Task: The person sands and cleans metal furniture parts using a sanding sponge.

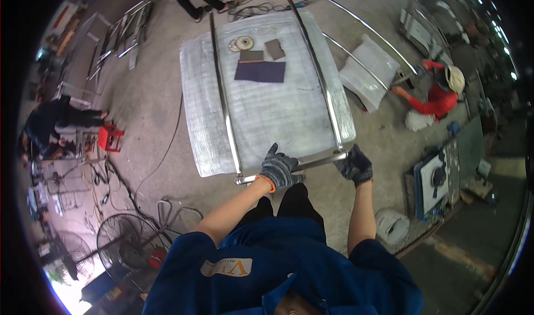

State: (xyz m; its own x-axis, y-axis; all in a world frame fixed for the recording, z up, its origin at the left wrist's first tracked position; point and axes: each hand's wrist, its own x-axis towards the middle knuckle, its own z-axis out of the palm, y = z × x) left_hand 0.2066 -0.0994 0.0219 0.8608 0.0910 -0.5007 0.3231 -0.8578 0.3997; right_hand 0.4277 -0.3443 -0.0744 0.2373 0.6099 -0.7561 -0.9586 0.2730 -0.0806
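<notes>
A metal frame with two long rails (229, 127) lies across a plastic-wrapped padded block (272, 114). Its shiny crossbar (320, 161) runs along the block's near edge. My left hand (278, 169), in a grey knit glove, rests over the crossbar, with some fingers spread and the thumb apart. At the crossbar's right end, my right hand (355, 166), in a dark glove, has its fingers around the bar's corner. On the wrapping lie a dark purple sheet (260, 72), two brown pads (275, 49) and round discs (245, 43).
A person in red (436, 101) crouches at the right, holding metal bars beside a wrapped bundle (370, 73). Another person bends near a red stool (110, 138) at the left. A fan (119, 242) and cables stand lower left; a white bucket (392, 226) is lower right.
</notes>
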